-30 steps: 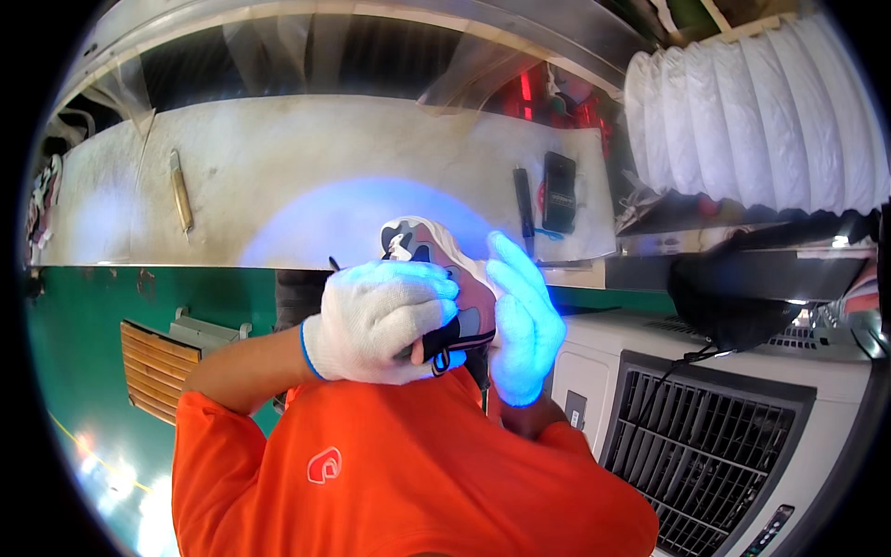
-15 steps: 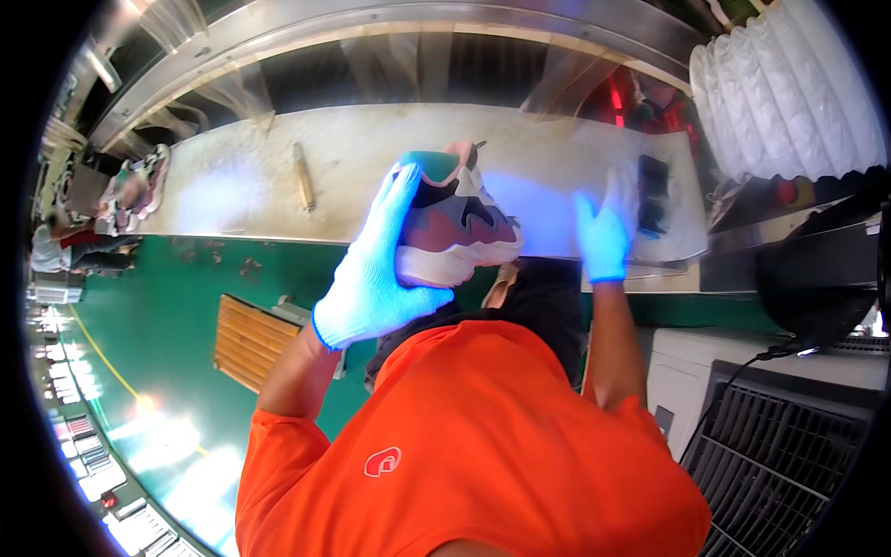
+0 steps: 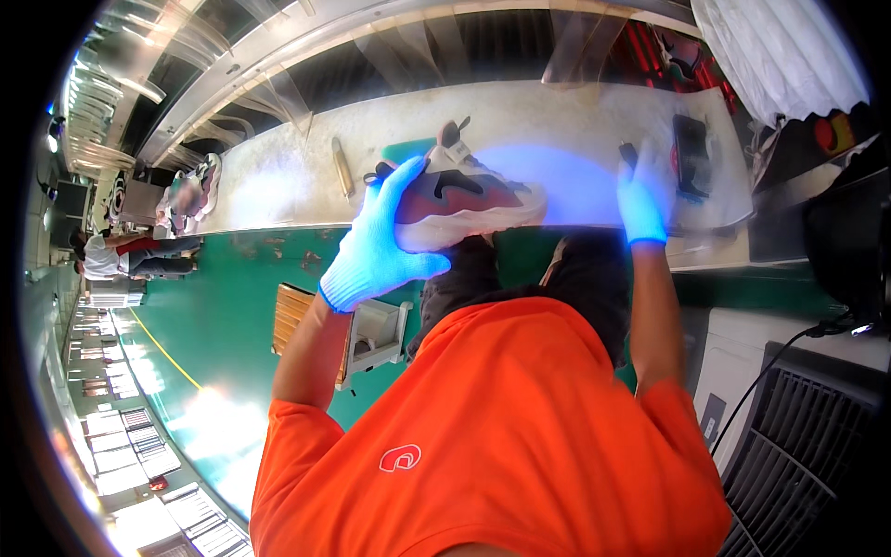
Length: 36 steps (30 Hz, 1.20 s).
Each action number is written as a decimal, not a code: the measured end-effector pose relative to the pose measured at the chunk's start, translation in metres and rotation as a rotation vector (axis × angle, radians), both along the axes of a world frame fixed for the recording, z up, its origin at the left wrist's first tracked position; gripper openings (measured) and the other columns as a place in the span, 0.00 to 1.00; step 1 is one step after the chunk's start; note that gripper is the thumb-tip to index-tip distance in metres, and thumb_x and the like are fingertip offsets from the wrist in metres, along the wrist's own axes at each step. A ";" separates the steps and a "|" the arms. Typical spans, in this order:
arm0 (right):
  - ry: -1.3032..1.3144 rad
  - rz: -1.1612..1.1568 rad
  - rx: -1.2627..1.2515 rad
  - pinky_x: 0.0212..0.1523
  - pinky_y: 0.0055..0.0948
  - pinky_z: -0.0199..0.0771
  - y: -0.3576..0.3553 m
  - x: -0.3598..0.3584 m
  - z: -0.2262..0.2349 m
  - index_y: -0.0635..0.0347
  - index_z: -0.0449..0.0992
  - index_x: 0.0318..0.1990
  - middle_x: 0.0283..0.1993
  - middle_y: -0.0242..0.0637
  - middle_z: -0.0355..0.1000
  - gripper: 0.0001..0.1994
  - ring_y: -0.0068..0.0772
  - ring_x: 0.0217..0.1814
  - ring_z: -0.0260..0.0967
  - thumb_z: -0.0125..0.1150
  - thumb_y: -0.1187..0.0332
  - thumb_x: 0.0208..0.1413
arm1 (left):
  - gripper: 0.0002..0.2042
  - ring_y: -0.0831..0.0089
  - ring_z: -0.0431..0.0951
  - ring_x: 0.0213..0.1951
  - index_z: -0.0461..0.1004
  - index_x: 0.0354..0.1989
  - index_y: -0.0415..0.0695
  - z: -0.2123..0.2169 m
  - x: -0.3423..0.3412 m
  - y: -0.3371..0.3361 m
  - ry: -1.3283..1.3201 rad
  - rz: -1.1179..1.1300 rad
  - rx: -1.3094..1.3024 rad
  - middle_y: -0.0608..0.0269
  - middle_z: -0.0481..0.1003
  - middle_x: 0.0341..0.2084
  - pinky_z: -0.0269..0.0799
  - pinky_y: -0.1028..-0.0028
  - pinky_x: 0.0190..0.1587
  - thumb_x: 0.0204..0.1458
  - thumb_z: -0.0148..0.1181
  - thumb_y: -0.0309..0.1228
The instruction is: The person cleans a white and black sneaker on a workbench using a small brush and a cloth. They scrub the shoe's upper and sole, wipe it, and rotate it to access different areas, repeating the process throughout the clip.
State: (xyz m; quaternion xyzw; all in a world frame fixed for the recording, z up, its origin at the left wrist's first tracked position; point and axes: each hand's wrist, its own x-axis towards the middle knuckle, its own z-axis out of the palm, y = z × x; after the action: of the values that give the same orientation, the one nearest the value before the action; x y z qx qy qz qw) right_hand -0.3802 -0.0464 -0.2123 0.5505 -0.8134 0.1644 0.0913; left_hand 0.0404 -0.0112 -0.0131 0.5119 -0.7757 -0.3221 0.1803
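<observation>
My left hand (image 3: 379,246), in a white knit glove lit blue, grips a sneaker (image 3: 469,200) by its heel end. The sneaker has grey, black and dusty red panels and a thick pale sole. It is side-on above the table's front edge, toe pointing right. Behind it shows a flat teal piece (image 3: 408,151), partly covered by hand and shoe. Over the table's right part is my gloved right hand (image 3: 642,200), its fingers blurred. A small dark-ended object (image 3: 628,154) sticks out at its fingertips; its kind I cannot make out. Just right of that hand lies a black object (image 3: 690,156).
A yellowish pen-like tool (image 3: 342,167) lies on the pale worktable (image 3: 278,200). More shoes (image 3: 190,197) are at its left end. A white ribbed duct (image 3: 789,56) hangs at the far right. Below the table stands a stool with wooden slats (image 3: 295,316). People are at far left.
The sneaker has turned from an angled view to side-on, toe to the right. My right hand has shifted beside the black object, and a dark-ended object now shows at its fingertips. The view has swung.
</observation>
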 end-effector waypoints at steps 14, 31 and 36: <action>-2.750 0.594 -0.474 0.29 0.40 0.78 -0.045 0.171 0.118 0.56 0.78 0.37 0.25 0.35 0.75 0.18 0.37 0.26 0.76 0.62 0.54 0.78 | 0.61 0.48 0.75 0.72 0.59 0.85 0.48 0.034 -0.039 0.003 -0.223 -0.055 -0.074 0.43 0.70 0.71 0.72 0.53 0.76 0.36 0.88 0.36; -2.825 0.766 -0.617 0.23 0.26 0.67 -0.026 0.201 0.133 0.53 0.76 0.36 0.20 0.29 0.66 0.25 0.27 0.16 0.64 0.53 0.44 0.83 | 0.61 0.38 0.76 0.68 0.58 0.84 0.54 0.030 -0.050 -0.007 -0.286 -0.070 -0.110 0.40 0.67 0.68 0.77 0.47 0.70 0.37 0.90 0.37; -3.105 0.861 -0.520 0.21 0.28 0.68 -0.033 0.196 0.129 0.53 0.76 0.36 0.21 0.29 0.66 0.26 0.27 0.17 0.63 0.52 0.43 0.82 | 0.59 0.43 0.78 0.67 0.64 0.81 0.51 0.025 -0.046 -0.018 -0.212 -0.099 -0.152 0.43 0.70 0.66 0.78 0.50 0.69 0.35 0.91 0.37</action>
State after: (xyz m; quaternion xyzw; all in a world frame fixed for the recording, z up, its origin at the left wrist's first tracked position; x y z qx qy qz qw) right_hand -0.1841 -0.0794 -0.0832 -0.0099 -0.1341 -0.6661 0.7336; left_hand -0.0061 -0.0288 0.0124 0.4891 -0.8369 -0.2150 0.1193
